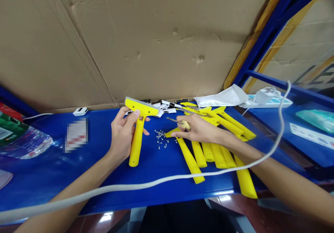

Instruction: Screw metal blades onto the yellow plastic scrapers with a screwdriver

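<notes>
My left hand (pixel 122 132) grips a yellow scraper (pixel 138 135) by its head, the handle pointing down toward me and a grey blade strip along the top edge. In my right hand (pixel 195 128) is a screwdriver (pixel 185 124), its thin shaft pointing left toward the scraper but apart from it. Between the hands, small silver screws (pixel 161 135) lie scattered on the blue table (pixel 104 187). Under and beside my right hand lie several more yellow scrapers (pixel 191 161), partly hidden by the hand and forearm.
A white cable (pixel 156 183) hangs across the view in front of both forearms. Black-and-white pieces (pixel 165 107) and a white padded bag (pixel 223 98) lie by the cardboard (pixel 146 45) at the back. A plastic bottle (pixel 26 139) lies left; a power strip (pixel 281 102) is right.
</notes>
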`<action>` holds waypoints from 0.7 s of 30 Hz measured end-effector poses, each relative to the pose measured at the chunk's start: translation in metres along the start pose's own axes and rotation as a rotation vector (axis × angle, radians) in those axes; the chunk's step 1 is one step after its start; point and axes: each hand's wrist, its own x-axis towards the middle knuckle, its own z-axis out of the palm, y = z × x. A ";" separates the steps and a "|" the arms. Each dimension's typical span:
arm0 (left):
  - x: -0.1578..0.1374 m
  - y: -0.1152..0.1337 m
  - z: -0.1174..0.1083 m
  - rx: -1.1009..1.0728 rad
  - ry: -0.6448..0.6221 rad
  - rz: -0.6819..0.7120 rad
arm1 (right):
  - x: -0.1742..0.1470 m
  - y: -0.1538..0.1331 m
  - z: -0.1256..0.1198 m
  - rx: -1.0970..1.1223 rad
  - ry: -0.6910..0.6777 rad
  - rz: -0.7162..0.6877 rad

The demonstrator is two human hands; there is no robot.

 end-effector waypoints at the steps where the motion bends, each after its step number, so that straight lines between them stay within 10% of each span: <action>1: 0.002 -0.001 -0.001 -0.003 0.005 0.008 | 0.000 -0.001 0.001 -0.004 -0.044 -0.037; 11: 0.013 -0.015 -0.010 -0.048 0.021 -0.060 | 0.013 -0.012 -0.012 -0.189 -0.438 -0.082; 21: 0.012 -0.024 -0.010 -0.041 -0.018 -0.165 | 0.017 -0.008 -0.008 -0.175 -0.435 -0.009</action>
